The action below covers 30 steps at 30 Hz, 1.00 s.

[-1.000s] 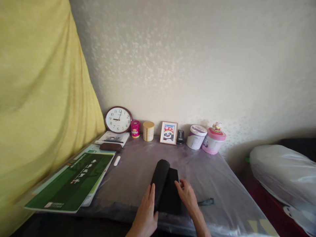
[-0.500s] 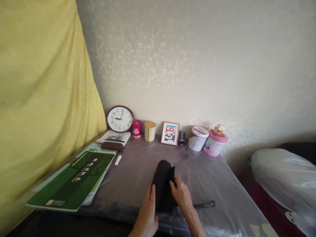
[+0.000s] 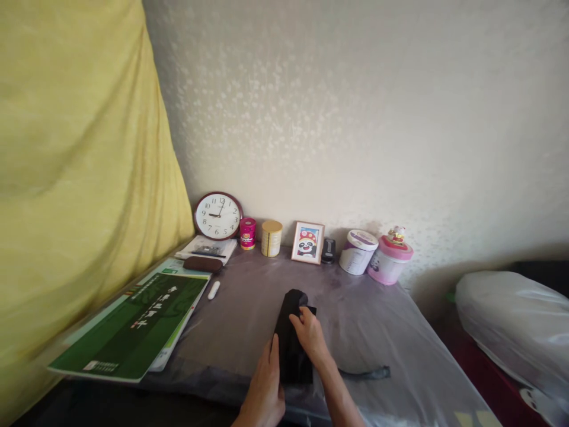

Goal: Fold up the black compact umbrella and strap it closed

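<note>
A black rolled bundle [image 3: 288,350], like folded fabric, lies lengthwise on the table in front of me; its exact kind is unclear. Along its left side my left hand [image 3: 265,379] grips it, with the thumb near the top and some fingers hidden. My right hand [image 3: 310,335] is closed over its upper right part, fingers bent against the dark material. A small black flap edge shows just beyond those fingers. From under my right wrist a dark strap [image 3: 368,373] stretches out to the right across the table.
Green books [image 3: 133,326], a brown case [image 3: 203,264] and a small white object [image 3: 214,290] lie left. Along the wall stand a clock [image 3: 217,228], a pink can [image 3: 248,234], a yellow-lidded can [image 3: 271,240], a framed panda picture [image 3: 306,243] and two tubs [image 3: 358,255].
My right hand has moved up and left from the bundle's right-hand flap onto its top. The flap now lies closer against the roll. My left hand stays in place.
</note>
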Available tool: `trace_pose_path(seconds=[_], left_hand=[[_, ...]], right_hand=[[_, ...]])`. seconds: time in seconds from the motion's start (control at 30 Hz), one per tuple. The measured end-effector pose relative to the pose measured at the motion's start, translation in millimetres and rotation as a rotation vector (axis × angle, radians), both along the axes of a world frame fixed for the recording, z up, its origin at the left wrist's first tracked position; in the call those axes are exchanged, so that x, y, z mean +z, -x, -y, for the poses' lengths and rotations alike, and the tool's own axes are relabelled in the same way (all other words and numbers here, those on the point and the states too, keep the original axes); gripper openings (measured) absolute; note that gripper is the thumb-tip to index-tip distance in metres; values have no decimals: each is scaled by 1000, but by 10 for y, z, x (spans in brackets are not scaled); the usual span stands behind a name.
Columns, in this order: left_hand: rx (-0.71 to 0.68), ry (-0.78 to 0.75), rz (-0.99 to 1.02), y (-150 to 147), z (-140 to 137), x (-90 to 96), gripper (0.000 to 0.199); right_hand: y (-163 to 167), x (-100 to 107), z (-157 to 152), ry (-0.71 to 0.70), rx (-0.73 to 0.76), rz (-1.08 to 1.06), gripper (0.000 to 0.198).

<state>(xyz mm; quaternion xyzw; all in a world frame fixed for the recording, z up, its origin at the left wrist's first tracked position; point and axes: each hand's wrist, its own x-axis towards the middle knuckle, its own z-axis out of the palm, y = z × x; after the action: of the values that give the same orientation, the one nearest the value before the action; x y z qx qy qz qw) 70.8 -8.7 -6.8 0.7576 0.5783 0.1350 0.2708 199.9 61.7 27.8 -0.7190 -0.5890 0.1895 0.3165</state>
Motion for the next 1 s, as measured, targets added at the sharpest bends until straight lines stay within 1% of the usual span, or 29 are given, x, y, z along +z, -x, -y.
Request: trace_pose_path(seconds=[0.13, 0.2, 0.33, 0.4, 0.5, 0.6, 0.67, 0.77, 0.87, 1.0], left_hand=[[-10, -32, -75, 13, 2, 47, 86], [-14, -34, -116, 20, -13, 58, 84], [3, -36, -179, 46, -53, -9, 83], [10, -60, -164, 63, -69, -85, 83], [24, -86, -95, 90, -81, -187, 87], [48, -136, 15, 121, -71, -209, 97], [49, -172, 70, 142, -53, -186, 101], [8, -207, 58, 164, -25, -143, 99], [-19, -202, -47, 161, -12, -138, 96], [-57, -179, -135, 137, -12, -129, 92]], right_hand=[[95, -25, -29, 43, 59, 26, 27], [142, -45, -37, 51, 73, 36, 29], [202, -77, -40, 31, 85, 46, 32], [203, -66, -31, 35, 112, 34, 31], [193, -13, -5, 88, 186, -41, 29], [202, 45, 23, 174, 282, -174, 30], [220, 67, 37, 185, 336, -203, 28], [240, 68, 48, 164, 345, -157, 26], [235, 52, 51, 158, 313, -83, 27], [216, 38, 46, 96, 299, 13, 27]])
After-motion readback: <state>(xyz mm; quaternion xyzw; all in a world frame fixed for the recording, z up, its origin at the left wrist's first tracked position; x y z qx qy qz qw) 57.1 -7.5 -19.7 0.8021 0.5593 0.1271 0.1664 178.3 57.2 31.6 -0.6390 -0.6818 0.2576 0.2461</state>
